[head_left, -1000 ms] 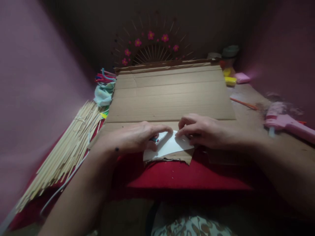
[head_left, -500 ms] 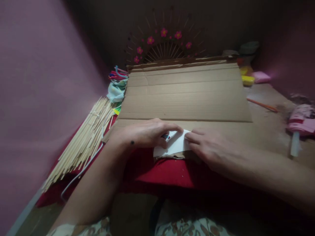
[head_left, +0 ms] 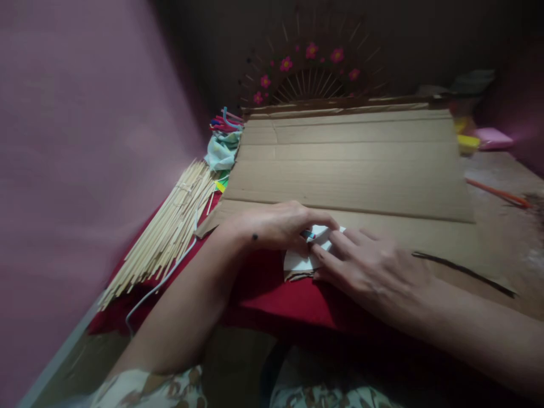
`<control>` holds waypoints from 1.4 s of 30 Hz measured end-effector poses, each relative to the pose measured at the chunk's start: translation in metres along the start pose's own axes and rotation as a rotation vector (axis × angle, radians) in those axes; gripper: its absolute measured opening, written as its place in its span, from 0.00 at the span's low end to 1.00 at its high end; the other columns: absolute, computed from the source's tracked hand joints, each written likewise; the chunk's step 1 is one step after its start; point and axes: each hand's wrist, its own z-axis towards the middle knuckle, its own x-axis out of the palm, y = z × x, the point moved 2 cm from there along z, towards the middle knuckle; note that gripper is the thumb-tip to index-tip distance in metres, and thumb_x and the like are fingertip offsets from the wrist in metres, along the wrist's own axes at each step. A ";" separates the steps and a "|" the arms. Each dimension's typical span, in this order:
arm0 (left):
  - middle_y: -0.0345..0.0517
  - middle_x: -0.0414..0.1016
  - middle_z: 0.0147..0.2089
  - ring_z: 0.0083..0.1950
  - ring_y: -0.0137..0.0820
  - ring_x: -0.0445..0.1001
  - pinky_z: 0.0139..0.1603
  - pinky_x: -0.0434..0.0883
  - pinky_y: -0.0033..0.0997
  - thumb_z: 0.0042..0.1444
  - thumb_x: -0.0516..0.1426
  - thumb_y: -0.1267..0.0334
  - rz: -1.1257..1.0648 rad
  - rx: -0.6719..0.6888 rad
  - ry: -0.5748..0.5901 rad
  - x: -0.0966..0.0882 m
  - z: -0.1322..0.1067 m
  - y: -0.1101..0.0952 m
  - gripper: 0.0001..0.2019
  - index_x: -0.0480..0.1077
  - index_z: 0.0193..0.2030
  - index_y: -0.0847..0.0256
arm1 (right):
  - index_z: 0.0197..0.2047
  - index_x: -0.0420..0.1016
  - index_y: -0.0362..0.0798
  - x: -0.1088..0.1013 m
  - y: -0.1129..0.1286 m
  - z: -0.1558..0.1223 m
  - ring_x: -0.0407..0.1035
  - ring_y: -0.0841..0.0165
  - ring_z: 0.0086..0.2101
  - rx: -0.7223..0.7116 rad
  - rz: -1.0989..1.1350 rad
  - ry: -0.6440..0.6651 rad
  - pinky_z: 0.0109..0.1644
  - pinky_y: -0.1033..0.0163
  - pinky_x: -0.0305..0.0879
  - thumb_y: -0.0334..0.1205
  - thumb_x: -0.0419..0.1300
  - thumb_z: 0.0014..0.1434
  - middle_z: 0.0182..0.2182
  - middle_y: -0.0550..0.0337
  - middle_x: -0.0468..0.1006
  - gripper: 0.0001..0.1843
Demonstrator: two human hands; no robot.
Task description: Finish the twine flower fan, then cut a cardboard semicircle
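A small white paper piece (head_left: 297, 262) lies over the near edge of the cardboard, with torn brown cardboard showing beneath its front edge. My left hand (head_left: 283, 226) is curled over it, thumb on the near side and forefinger reaching to the far corner. Between that thumb and forefinger shows a small blue item (head_left: 309, 234) with a red end, too covered to name. My right hand (head_left: 361, 263) lies palm down from the right, its fingers apart and pressing on the paper. They cover much of its right part.
A large cardboard sheet (head_left: 352, 175) spans the surface ahead. Bundled wooden sticks (head_left: 170, 226) and a pale cord (head_left: 159, 279) lie left on red cloth (head_left: 259, 294). A dark strip (head_left: 463, 273) and an orange stick (head_left: 497, 192) are at right. A flower-decorated fan (head_left: 312, 79) stands behind.
My right hand has slid left over the paper, its fingers now spread across it. The view has turned left, so the scene shifts right. My left hand keeps its curled pose.
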 end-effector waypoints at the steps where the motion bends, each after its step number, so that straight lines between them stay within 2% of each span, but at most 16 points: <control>1: 0.38 0.73 0.37 0.35 0.26 0.69 0.34 0.60 0.23 0.52 0.55 0.68 -0.006 0.005 0.005 0.000 0.000 0.000 0.20 0.65 0.53 0.55 | 0.42 0.72 0.43 0.001 0.000 0.000 0.63 0.62 0.30 -0.004 0.004 0.000 0.32 0.59 0.56 0.34 0.54 0.56 0.31 0.52 0.71 0.11; 6: 0.39 0.74 0.40 0.38 0.28 0.70 0.35 0.62 0.24 0.47 0.58 0.71 -0.033 -0.001 0.064 -0.001 -0.002 0.000 0.24 0.64 0.53 0.55 | 0.44 0.71 0.45 0.005 0.002 -0.003 0.64 0.60 0.32 0.044 0.025 0.036 0.31 0.58 0.57 0.40 0.52 0.58 0.35 0.49 0.72 0.13; 12: 0.39 0.73 0.41 0.39 0.28 0.70 0.36 0.62 0.25 0.49 0.57 0.69 -0.022 -0.025 0.032 0.000 -0.003 -0.002 0.23 0.63 0.53 0.54 | 0.49 0.69 0.35 0.007 0.015 -0.007 0.66 0.54 0.39 0.064 -0.028 0.022 0.38 0.52 0.63 0.31 0.49 0.57 0.43 0.38 0.72 0.18; 15: 0.38 0.73 0.40 0.38 0.27 0.70 0.35 0.61 0.24 0.51 0.57 0.67 0.014 -0.041 0.009 0.001 -0.003 -0.004 0.22 0.63 0.54 0.52 | 0.51 0.68 0.34 0.006 0.023 -0.009 0.66 0.52 0.41 0.113 -0.051 0.004 0.42 0.49 0.63 0.31 0.48 0.58 0.46 0.35 0.71 0.20; 19: 0.38 0.72 0.41 0.38 0.26 0.69 0.36 0.61 0.24 0.54 0.55 0.64 0.071 -0.048 -0.016 0.001 -0.002 -0.006 0.18 0.63 0.53 0.52 | 0.51 0.69 0.34 0.008 0.031 -0.011 0.64 0.49 0.47 0.119 0.015 -0.038 0.45 0.48 0.61 0.39 0.47 0.61 0.48 0.37 0.71 0.22; 26: 0.39 0.71 0.42 0.38 0.26 0.68 0.36 0.63 0.23 0.55 0.54 0.63 0.107 -0.101 -0.013 0.003 -0.002 -0.005 0.15 0.64 0.51 0.52 | 0.42 0.75 0.38 0.009 0.036 -0.013 0.66 0.52 0.45 0.066 0.085 -0.146 0.43 0.51 0.62 0.38 0.48 0.60 0.46 0.40 0.72 0.17; 31: 0.40 0.71 0.46 0.42 0.28 0.69 0.40 0.64 0.25 0.53 0.56 0.64 0.104 -0.094 -0.061 0.008 -0.001 0.003 0.23 0.60 0.56 0.48 | 0.46 0.72 0.36 0.008 0.034 -0.012 0.64 0.51 0.44 0.136 0.108 -0.120 0.47 0.45 0.60 0.37 0.47 0.59 0.47 0.38 0.71 0.18; 36: 0.38 0.72 0.47 0.42 0.28 0.69 0.42 0.64 0.25 0.53 0.55 0.67 0.077 -0.091 -0.048 0.006 0.001 -0.002 0.25 0.60 0.57 0.45 | 0.45 0.72 0.41 0.011 0.031 -0.012 0.63 0.54 0.41 0.215 0.186 -0.086 0.51 0.35 0.54 0.35 0.45 0.60 0.43 0.45 0.72 0.18; 39: 0.40 0.71 0.49 0.44 0.29 0.69 0.43 0.64 0.26 0.53 0.55 0.66 0.080 -0.104 -0.031 0.003 0.001 -0.004 0.25 0.60 0.58 0.46 | 0.47 0.70 0.41 0.012 0.030 -0.013 0.61 0.54 0.43 0.232 0.246 -0.043 0.53 0.34 0.51 0.38 0.46 0.60 0.45 0.47 0.70 0.18; 42: 0.41 0.72 0.46 0.43 0.30 0.69 0.40 0.64 0.25 0.53 0.55 0.62 0.101 -0.108 -0.016 0.002 0.000 -0.005 0.23 0.61 0.56 0.48 | 0.48 0.69 0.41 0.014 0.030 -0.013 0.60 0.55 0.44 0.241 0.282 -0.009 0.56 0.35 0.49 0.44 0.46 0.61 0.45 0.48 0.70 0.20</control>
